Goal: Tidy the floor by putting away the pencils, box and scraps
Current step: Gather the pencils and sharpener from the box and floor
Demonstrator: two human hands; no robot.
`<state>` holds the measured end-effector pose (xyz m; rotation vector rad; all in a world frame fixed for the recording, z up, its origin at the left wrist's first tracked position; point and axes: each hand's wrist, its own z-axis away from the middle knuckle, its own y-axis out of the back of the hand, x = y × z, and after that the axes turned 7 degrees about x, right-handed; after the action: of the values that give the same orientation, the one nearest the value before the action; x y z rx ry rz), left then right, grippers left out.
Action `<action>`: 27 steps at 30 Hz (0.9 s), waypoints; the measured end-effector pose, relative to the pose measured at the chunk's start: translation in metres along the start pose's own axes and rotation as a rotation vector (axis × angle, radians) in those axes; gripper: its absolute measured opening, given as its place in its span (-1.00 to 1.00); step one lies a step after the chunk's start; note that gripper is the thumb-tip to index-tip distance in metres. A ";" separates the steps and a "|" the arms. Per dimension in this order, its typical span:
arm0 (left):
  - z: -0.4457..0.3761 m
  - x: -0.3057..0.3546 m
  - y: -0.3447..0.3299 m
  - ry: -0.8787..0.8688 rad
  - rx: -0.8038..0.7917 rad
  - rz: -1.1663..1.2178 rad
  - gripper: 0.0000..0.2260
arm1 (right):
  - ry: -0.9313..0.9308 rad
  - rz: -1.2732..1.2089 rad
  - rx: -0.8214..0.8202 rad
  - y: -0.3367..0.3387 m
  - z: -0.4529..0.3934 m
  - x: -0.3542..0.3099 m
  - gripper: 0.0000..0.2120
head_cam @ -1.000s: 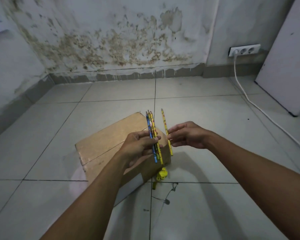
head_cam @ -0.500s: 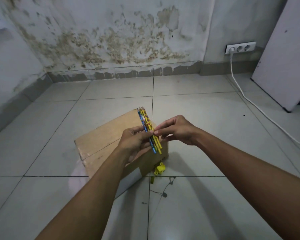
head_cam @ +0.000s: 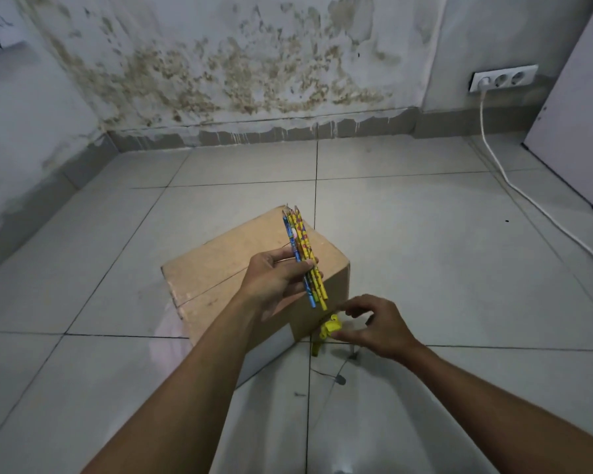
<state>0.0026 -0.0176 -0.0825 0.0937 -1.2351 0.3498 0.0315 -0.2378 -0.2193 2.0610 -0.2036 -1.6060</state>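
Above a closed cardboard box (head_cam: 220, 268) on the tiled floor (head_cam: 425, 234), my left hand (head_cam: 274, 282) grips a bundle of pencils (head_cam: 303, 254), tips up. My right hand (head_cam: 377, 326) reaches low, fingers spread at a yellow scrap (head_cam: 331, 327) beside the box's corner.
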 end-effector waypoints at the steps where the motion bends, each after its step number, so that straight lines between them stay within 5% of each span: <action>1: 0.000 0.000 0.002 0.002 -0.003 0.002 -0.75 | 0.007 0.036 -0.004 -0.005 0.004 0.005 -0.46; 13: -0.007 0.002 0.012 -0.001 -0.035 0.011 -0.73 | -0.036 0.515 0.084 -0.085 0.034 0.018 -0.12; 20: -0.013 0.004 0.015 -0.009 -0.026 0.003 -0.70 | -0.025 0.501 0.144 -0.108 0.034 0.018 -0.48; 27: -0.013 0.002 0.015 -0.007 -0.001 0.002 -0.68 | 0.301 0.645 0.149 -0.096 0.031 0.027 -0.85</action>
<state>0.0101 -0.0001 -0.0867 0.0931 -1.2420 0.3508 -0.0086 -0.1769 -0.2937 2.0200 -0.8035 -0.9050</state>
